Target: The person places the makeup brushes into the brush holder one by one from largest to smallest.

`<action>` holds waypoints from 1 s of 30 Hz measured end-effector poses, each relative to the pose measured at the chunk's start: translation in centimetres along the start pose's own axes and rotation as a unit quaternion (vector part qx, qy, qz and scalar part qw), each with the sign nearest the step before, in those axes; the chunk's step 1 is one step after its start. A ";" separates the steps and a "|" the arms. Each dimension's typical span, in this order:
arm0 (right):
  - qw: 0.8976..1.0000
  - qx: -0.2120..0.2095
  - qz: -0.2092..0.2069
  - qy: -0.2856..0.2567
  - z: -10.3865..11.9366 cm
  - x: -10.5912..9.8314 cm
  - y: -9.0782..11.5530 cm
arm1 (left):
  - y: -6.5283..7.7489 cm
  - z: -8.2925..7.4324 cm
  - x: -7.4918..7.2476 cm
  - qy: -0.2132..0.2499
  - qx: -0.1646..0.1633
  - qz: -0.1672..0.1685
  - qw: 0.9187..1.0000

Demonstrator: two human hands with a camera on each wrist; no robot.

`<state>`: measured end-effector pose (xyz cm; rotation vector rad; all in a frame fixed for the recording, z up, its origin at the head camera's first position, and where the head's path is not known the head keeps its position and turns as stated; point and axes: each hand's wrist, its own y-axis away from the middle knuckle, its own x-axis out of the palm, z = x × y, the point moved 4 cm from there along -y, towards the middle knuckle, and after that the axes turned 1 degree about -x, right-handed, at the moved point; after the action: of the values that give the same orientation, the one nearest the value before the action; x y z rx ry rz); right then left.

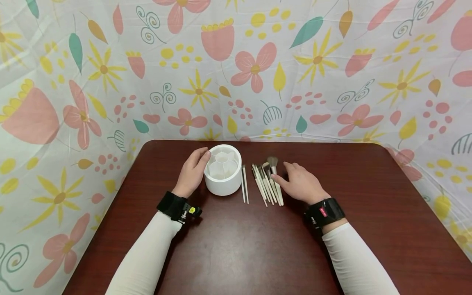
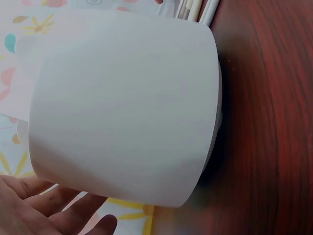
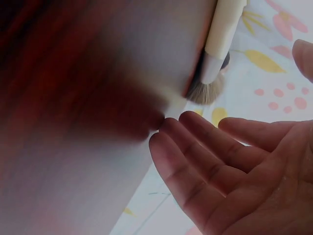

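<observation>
Cream-handled slim brushes point(image 1: 272, 189) risked scattering if the empty, loosely extended right grip point(image 1: 300, 183) nudged them, while the left grip point(image 1: 191, 169), seemingly uncurled, touched a white round compartmented tub point(image 1: 223, 186).

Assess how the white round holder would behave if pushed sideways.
The white round holder would probably slide before tipping, as it sits upright and looks wider than tall. Its smooth-looking wall may feel slippery. It may be fairly light for its size, since the brushes lie beside it on the table.
</observation>
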<state>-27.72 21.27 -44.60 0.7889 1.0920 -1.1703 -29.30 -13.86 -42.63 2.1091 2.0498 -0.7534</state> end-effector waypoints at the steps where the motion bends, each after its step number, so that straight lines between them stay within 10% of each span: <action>1: 1.000 -0.002 0.001 0.000 0.1 0.1 0.0 | 0.0 0.0 0.1 0.003 0.002 0.000 1.000; 30: 0.998 -0.058 0.012 -0.020 1.8 1.3 -0.1 | 0.0 0.4 1.0 -0.003 0.008 0.006 1.000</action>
<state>-27.34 19.22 -45.32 0.6840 1.1051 -1.0875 -29.39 -13.10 -43.36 2.1226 2.0333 -0.7755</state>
